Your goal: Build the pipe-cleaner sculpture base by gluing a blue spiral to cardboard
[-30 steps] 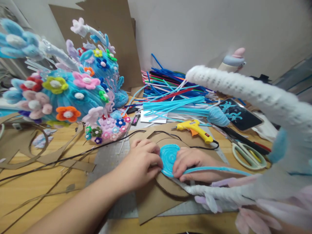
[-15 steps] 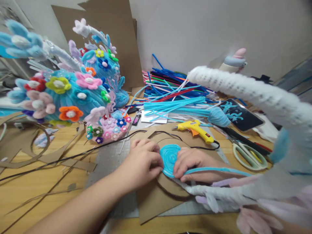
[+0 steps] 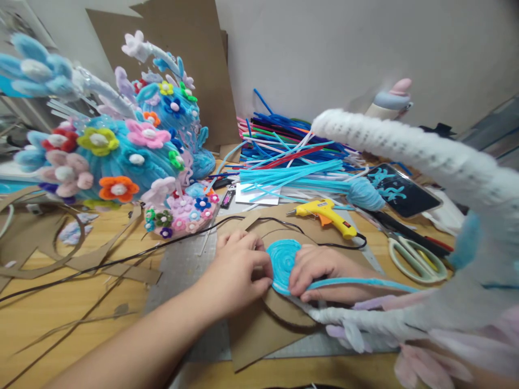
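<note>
A flat spiral coil of light-blue pipe cleaner point(image 3: 281, 260) lies on a round cardboard disc point(image 3: 286, 310). My left hand point(image 3: 243, 265) is at the coil's left edge, thumb and curled fingers pinching its rim. On the opposite side, my right hand point(image 3: 318, 268) has its fingers bent over the coil's right edge, gripping where a loose blue strand leaves the coil. That strand point(image 3: 365, 282) trails right over my right wrist. Part of the coil's right side is hidden under those fingers. A white fuzzy wrapped arch point(image 3: 405, 143) with pale petals curves across the right foreground, partly covering my right forearm.
A yellow hot glue gun point(image 3: 324, 215) and its black cord lie behind the coil. Scissors point(image 3: 417, 262) and a phone point(image 3: 399, 192) are at right. Loose pipe cleaners point(image 3: 292, 175) pile up at the back. Flower-covered blue ornaments point(image 3: 121, 159) stand left, near cardboard scraps point(image 3: 97, 265).
Both hands stay in nearly the same place on the coil. The whole view has shifted very slightly.
</note>
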Demonstrator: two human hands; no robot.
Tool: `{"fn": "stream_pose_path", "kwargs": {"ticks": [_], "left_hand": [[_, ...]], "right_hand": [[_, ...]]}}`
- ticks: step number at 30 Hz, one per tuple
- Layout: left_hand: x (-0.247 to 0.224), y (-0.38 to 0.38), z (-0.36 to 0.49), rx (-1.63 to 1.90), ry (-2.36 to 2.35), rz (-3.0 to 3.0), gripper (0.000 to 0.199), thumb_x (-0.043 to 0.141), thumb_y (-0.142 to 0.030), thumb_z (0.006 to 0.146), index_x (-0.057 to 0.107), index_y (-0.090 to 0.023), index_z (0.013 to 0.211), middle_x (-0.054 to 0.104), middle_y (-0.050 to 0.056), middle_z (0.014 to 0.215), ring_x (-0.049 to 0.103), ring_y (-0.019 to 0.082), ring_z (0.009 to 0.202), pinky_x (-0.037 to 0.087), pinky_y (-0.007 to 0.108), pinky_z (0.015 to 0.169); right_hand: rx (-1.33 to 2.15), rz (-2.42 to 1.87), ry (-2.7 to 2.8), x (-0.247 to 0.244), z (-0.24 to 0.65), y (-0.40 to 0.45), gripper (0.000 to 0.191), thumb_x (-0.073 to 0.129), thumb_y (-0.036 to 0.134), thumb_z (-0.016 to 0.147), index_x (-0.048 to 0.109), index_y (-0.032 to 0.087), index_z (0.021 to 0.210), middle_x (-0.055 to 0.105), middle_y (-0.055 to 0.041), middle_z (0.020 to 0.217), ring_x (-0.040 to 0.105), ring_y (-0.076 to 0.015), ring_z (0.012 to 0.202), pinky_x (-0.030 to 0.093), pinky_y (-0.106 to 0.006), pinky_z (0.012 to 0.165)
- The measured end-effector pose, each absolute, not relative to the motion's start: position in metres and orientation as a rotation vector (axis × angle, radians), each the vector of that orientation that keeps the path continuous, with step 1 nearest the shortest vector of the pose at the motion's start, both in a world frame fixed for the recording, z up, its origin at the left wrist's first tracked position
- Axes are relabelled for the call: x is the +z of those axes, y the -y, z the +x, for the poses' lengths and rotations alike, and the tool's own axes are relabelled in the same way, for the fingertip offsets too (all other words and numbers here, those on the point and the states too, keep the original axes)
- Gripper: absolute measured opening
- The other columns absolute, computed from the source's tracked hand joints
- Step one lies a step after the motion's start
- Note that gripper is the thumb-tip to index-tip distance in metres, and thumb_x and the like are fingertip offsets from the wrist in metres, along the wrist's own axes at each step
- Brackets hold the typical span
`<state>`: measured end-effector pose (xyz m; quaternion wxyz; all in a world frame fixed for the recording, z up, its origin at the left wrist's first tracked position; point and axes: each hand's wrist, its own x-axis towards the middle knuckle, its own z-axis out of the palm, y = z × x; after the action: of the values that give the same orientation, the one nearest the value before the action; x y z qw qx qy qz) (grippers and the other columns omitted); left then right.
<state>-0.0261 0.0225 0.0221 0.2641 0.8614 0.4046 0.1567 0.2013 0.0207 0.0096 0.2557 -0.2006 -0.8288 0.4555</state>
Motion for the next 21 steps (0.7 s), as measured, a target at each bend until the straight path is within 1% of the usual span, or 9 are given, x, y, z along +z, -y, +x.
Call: {"fn": "stream_pose_path", "kwargs": {"ticks": [11,17,21], "left_hand": [[0.0257,-0.0194,-0.0228,0.365,-1.129,2.35,0.011,0.066,-0.015,0.069,0.068,-0.025,0.067,0.06,-0.001,0.092,0.047,0.023,0.097,0.024,0.042,0.083],[0.0258,-0.0177,-0.0225,0.359,-1.152,2.333,0.01,0.066,-0.016,0.069,0.068,-0.025,0.068,0.061,-0.001,0.093,0.047,0.023,0.098,0.024,0.042,0.084],[0.0258,-0.0187,-0.0229,0.353,-1.143,2.321,0.01,0.066,-0.015,0.07,0.068,-0.026,0.069,0.06,-0.001,0.093,0.047,0.023,0.098,0.025,0.042,0.083]], "right_hand": [[1.215,-0.538,2.275,0.0122,0.2001,-0.02,0.023,0.063,0.035,0.088,0.072,0.015,0.083,0.075,-0.0086,0.081,0.07,-0.0149,0.076,0.045,-0.031,0.078],[1.216,-0.5,2.29,0.0126,0.2014,-0.0206,0.019,0.064,0.033,0.087,0.072,0.016,0.088,0.075,-0.0084,0.082,0.07,-0.0157,0.079,0.046,-0.031,0.078],[1.207,-0.592,2.26,0.014,0.203,-0.0192,0.017,0.064,0.031,0.087,0.072,0.016,0.088,0.074,-0.0078,0.081,0.067,-0.0156,0.079,0.049,-0.031,0.077]]}}
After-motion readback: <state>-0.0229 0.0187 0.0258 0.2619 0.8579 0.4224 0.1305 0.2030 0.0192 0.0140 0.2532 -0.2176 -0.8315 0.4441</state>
